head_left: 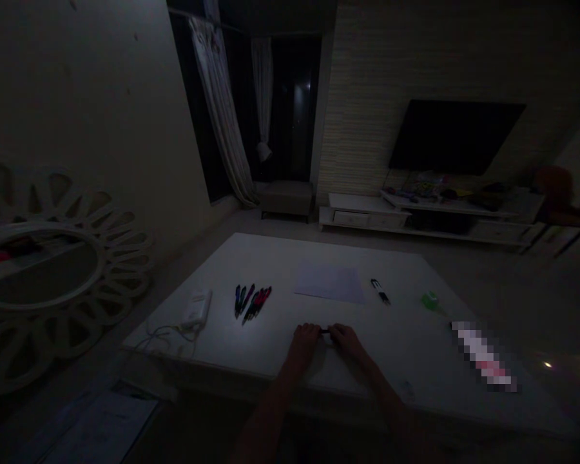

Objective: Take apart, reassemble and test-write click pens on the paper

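The left-hand grip point(307, 332) and right-hand grip point(344, 337) grasp a short, slender dark object point(325, 331) near the front of the white rectangular worktop point(275, 258), handling apparently unfinished, clustered multicoloured pens point(257, 303) lying unheld.

On the table point(401, 354), left to right, lie a device point(196, 309), a pen cluster point(257, 303), a paper sheet point(329, 282) and more pens point(380, 292). Before the sheet, a held item point(325, 331) sits between the person's left hand point(308, 332) and right hand point(344, 336).

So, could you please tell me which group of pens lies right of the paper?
The black-and-white pens; the more colourful pens lie left of the paper.
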The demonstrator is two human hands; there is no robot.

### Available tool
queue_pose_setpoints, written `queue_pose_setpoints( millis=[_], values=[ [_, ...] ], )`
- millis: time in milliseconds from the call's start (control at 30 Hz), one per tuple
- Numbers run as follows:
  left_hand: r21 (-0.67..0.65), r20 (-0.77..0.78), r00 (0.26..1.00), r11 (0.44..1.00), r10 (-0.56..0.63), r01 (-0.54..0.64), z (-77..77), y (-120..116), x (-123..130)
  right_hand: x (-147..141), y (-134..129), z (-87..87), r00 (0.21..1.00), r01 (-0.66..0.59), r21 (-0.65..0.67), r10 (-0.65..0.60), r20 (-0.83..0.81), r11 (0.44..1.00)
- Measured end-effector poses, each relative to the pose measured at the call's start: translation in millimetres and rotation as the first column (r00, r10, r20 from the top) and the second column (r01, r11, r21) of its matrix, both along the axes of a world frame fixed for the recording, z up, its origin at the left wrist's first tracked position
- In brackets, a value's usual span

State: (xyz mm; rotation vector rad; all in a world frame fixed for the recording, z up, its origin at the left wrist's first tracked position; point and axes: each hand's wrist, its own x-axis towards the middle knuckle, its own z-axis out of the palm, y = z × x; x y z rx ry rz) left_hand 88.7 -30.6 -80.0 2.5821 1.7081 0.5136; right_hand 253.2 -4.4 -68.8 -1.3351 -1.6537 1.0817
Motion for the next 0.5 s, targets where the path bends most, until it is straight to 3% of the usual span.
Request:
queue_pose_setpoints(
  millis=[500],
  values=[
    [-0.017,0.020,1.000,1.000,0.001,-0.001,0.1,0.6,0.0,-1.4,0.3,-2.7,0.999,0.017,-0.022,-0.018,-0.045,1.000]
  ],
)
